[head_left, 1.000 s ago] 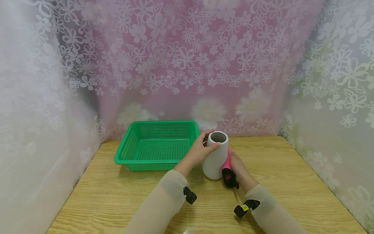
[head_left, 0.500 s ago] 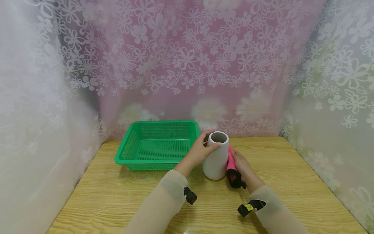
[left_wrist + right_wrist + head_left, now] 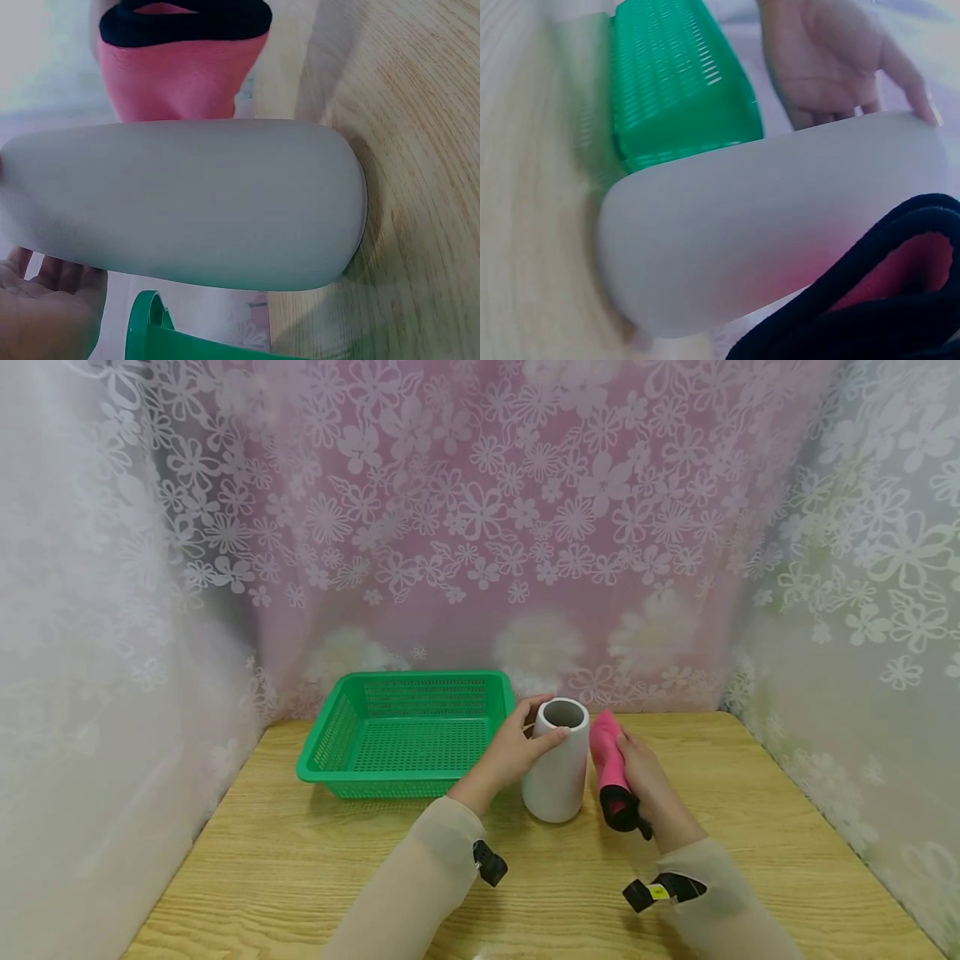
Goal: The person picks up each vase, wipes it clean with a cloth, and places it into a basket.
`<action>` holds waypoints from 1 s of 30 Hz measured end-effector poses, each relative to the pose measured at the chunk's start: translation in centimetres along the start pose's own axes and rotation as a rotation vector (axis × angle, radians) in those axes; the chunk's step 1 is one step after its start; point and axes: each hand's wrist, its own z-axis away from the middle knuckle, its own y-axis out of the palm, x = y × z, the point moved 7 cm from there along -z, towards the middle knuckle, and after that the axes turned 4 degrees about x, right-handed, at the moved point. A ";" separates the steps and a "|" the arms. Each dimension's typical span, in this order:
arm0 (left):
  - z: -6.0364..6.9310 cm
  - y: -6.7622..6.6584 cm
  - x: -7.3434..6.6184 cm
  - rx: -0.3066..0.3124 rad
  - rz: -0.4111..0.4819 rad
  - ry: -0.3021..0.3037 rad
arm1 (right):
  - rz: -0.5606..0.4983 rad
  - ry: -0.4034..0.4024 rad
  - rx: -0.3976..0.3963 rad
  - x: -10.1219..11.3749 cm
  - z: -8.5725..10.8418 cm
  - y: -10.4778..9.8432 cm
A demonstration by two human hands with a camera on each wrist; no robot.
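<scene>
A tall white vase (image 3: pixel 557 781) with a round open top stands upright on the table, right of the green basket. My left hand (image 3: pixel 512 753) grips its upper part, thumb at the front of the rim and fingers round the far left side. To the vase's right, my right hand (image 3: pixel 651 781) holds a pink cloth piece with a black-edged opening (image 3: pixel 609 758), raised and tilted with the opening toward me. A gap separates cloth and vase in the head view. In the right wrist view the black edging (image 3: pixel 855 300) covers the lower right; the right fingers are hidden there.
The green perforated basket (image 3: pixel 408 775) sits at the back left, just beside my left hand. Below everything is a wood-grain table (image 3: pixel 300 877). Flowered curtains (image 3: pixel 480 527) hang behind and along both sides.
My right hand has moved right and slightly up, drawing the pink cloth piece away from the vase's side. My left hand and the vase have stayed almost still.
</scene>
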 end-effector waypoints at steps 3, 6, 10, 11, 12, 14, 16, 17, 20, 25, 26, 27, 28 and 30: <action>0.0 0.0 0.1 0.001 -0.002 -0.001 | -0.008 -0.026 0.000 0.8 0.5 -0.1; -0.1 0.0 0.2 -0.002 -0.002 -0.003 | -0.005 -0.058 -0.006 1.7 1.1 -0.2; -0.1 -0.1 0.2 -0.005 0.001 -0.003 | 0.004 -0.096 -0.015 2.8 1.7 -0.3; -0.1 -0.1 0.2 -0.005 0.002 -0.002 | 0.004 -0.101 -0.019 3.1 1.8 -0.3; -0.1 -0.1 0.2 -0.004 0.005 -0.001 | 0.005 -0.105 -0.022 3.4 1.9 -0.3; -0.1 -0.1 0.1 -0.003 0.008 0.000 | 0.003 -0.115 -0.025 3.9 2.2 -0.3; -0.1 -0.1 0.1 -0.003 0.008 0.002 | -0.001 -0.127 -0.031 4.4 2.5 -0.3; -0.1 -0.1 0.2 -0.003 0.008 0.003 | 0.001 -0.135 -0.036 4.7 2.7 -0.3; -0.2 -0.1 0.2 -0.002 0.005 0.005 | -0.004 -0.164 -0.052 5.4 3.1 -0.3; -0.2 0.0 0.3 0.001 0.004 0.006 | -0.026 -0.221 -0.082 6.7 3.7 -0.2; -0.1 0.0 0.2 0.001 0.004 0.005 | -0.030 -0.237 -0.084 6.9 3.9 -0.1; -0.1 0.0 0.2 0.001 0.003 0.005 | -0.031 -0.254 -0.088 7.2 4.0 -0.1; -0.1 0.0 0.3 0.001 0.003 0.003 | -0.029 -0.272 -0.092 7.5 4.1 0.0; -0.1 0.0 0.3 -0.001 0.001 0.002 | -0.025 -0.308 -0.100 8.0 4.4 0.1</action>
